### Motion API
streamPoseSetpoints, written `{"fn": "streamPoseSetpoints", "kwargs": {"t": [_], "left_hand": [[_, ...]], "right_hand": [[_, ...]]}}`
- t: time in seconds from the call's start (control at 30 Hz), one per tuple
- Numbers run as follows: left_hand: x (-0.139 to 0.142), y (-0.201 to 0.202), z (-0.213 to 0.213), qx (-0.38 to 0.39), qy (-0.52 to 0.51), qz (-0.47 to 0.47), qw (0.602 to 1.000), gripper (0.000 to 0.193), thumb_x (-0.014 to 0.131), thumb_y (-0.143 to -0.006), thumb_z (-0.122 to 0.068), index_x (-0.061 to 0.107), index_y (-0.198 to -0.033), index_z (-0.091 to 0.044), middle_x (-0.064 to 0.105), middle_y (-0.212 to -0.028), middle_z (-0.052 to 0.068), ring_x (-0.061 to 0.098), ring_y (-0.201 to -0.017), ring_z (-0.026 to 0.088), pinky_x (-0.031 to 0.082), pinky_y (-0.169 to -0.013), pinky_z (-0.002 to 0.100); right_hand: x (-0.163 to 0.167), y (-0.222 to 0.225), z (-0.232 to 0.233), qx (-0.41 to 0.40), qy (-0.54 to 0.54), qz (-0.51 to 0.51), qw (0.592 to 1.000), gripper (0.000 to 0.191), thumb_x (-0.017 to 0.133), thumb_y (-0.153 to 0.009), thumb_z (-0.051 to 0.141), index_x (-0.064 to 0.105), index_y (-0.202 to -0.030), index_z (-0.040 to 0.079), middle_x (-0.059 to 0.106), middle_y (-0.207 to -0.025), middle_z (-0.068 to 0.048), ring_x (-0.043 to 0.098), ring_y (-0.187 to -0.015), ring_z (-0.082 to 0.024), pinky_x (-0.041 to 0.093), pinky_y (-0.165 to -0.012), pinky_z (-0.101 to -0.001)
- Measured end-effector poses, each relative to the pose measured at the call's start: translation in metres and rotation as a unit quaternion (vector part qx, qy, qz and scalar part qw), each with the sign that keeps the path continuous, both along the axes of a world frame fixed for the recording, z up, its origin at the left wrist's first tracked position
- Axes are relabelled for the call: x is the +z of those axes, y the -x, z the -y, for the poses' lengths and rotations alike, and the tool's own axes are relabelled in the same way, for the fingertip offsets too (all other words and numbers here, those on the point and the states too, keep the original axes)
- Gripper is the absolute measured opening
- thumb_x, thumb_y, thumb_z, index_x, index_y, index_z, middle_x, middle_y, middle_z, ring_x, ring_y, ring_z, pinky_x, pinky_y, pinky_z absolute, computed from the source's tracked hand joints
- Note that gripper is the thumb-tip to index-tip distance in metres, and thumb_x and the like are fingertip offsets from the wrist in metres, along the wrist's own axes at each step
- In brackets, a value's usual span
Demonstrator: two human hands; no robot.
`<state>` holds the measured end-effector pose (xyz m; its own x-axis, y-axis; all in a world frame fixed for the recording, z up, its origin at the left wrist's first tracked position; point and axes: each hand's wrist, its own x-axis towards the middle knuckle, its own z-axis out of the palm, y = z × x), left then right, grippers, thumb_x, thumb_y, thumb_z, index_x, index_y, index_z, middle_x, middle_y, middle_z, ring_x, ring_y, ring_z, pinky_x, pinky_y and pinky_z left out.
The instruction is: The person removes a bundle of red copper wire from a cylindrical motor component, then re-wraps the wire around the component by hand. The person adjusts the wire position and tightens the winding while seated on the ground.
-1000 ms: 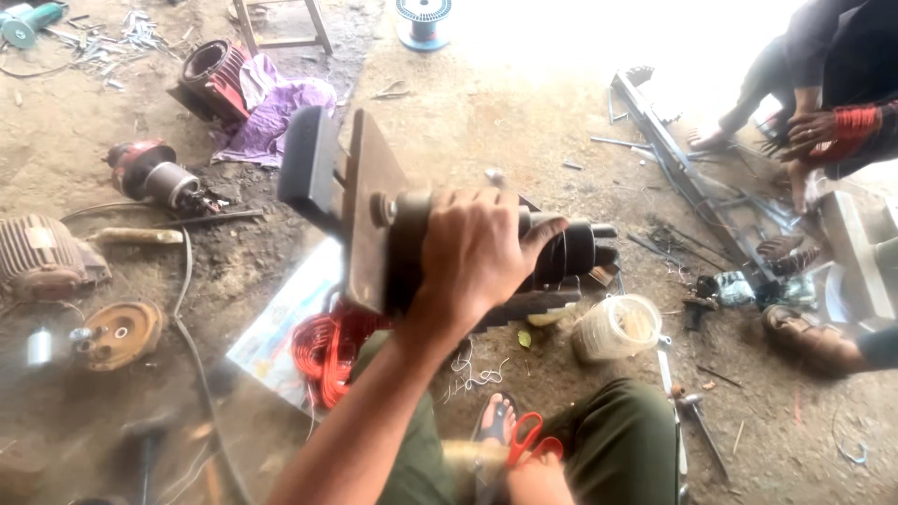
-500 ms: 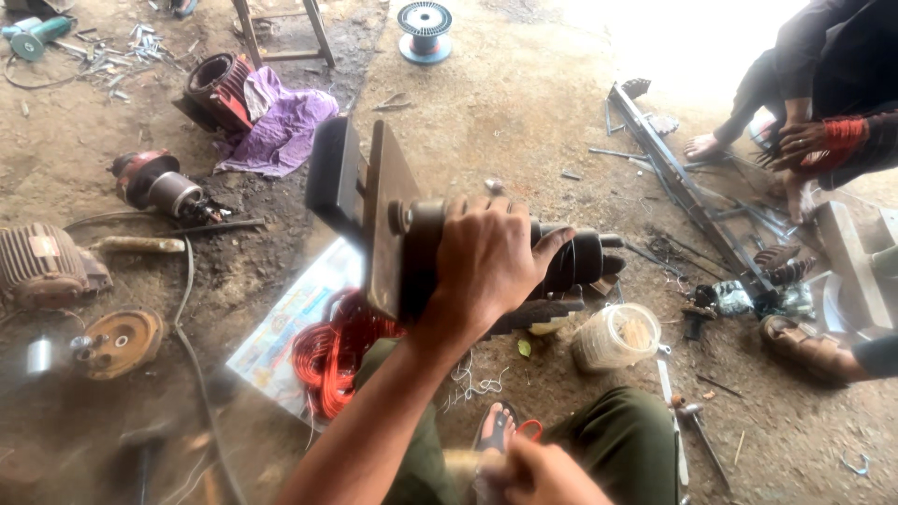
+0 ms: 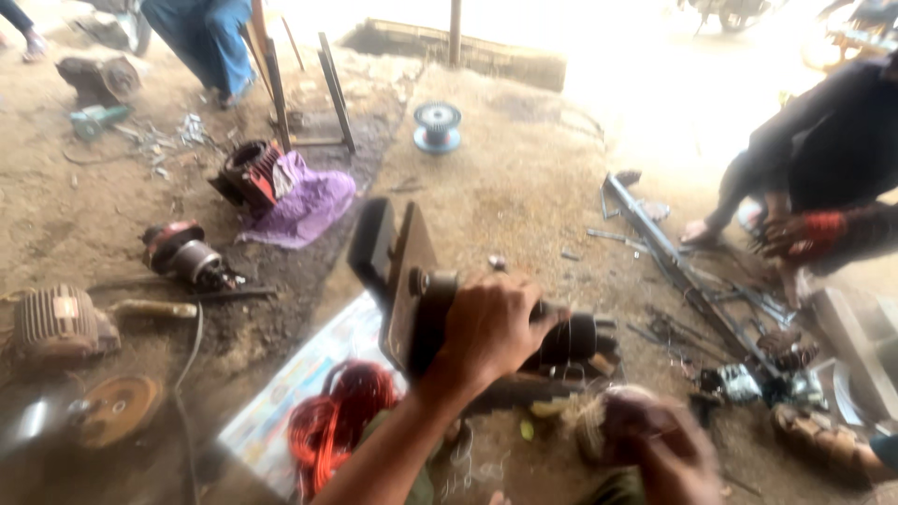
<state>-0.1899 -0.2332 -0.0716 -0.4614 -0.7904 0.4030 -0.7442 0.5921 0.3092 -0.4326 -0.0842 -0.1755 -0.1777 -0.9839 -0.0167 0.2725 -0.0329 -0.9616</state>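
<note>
Hands first: left hand (image 3: 491,327) wrapped shut round the dark cylindrical body of a motor tool (image 3: 440,299), lifted clear of the dirt floor (image 3: 524,187), centre frame. Flat plate end of the tool points to 11 o'clock. Right hand (image 3: 673,458) at 5 o'clock, blurred; looks curled on a pale fibrous lump, but the grip can't be told for sure. Step in hand, by my read: steadying the tool body while the other hand works at its near end. Next move likely calls for a firm hold and a clean line to the shaft end.

Red-orange wire coil (image 3: 327,421) at 7 o'clock, glossy, looped, lying on a printed sheet (image 3: 299,374). Rusty disc (image 3: 117,407) and ribbed grey motor housing (image 3: 56,323) at 9 o'clock, cast metal, dusty. Purple cloth (image 3: 304,206) at 11 o'clock, crumpled, beside a red stator. Grey spool (image 3: 437,126) at 12 o'clock. Long metal frame (image 3: 673,262) at 2 o'clock; another person crouches beyond it.
</note>
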Motion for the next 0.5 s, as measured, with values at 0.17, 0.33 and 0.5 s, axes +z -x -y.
{"fn": "streamPoseSetpoints", "kwargs": {"t": [0.17,0.33,0.5], "left_hand": [[0.001,-0.002,0.000,-0.061,-0.178,-0.143,0.972,0.069,0.034,-0.097,-0.070,0.074,-0.119,-0.018,0.075,-0.088,0.004,0.073,-0.067,0.015,0.060,-0.088,0.044],[0.004,0.000,-0.009,-0.083,-0.189,-0.181,0.962,0.060,0.052,-0.102,-0.063,0.072,-0.127,-0.012,0.079,-0.090,0.013,0.073,-0.086,0.021,0.052,-0.089,0.047],[0.005,0.001,-0.007,-0.023,-0.113,-0.297,0.948,0.044,0.069,-0.093,-0.048,0.078,-0.101,-0.006,0.079,-0.087,0.012,0.076,-0.077,0.021,0.059,-0.068,0.038]], "right_hand": [[0.115,-0.026,0.044,-0.045,0.065,-0.080,0.994,0.044,0.056,-0.091,-0.008,0.058,-0.135,-0.002,0.072,-0.120,-0.024,0.073,-0.099,-0.030,0.061,-0.080,-0.0378],[0.173,-0.077,0.080,0.063,-0.040,-0.215,0.974,0.056,0.058,-0.087,-0.005,0.054,-0.140,0.014,0.075,-0.113,-0.016,0.077,-0.094,-0.026,0.063,-0.078,-0.0355],[0.165,-0.085,0.086,0.080,0.014,-0.204,0.976,0.059,0.062,-0.082,-0.007,0.050,-0.137,0.011,0.069,-0.102,-0.011,0.073,-0.091,-0.019,0.067,-0.075,-0.0322]]}}
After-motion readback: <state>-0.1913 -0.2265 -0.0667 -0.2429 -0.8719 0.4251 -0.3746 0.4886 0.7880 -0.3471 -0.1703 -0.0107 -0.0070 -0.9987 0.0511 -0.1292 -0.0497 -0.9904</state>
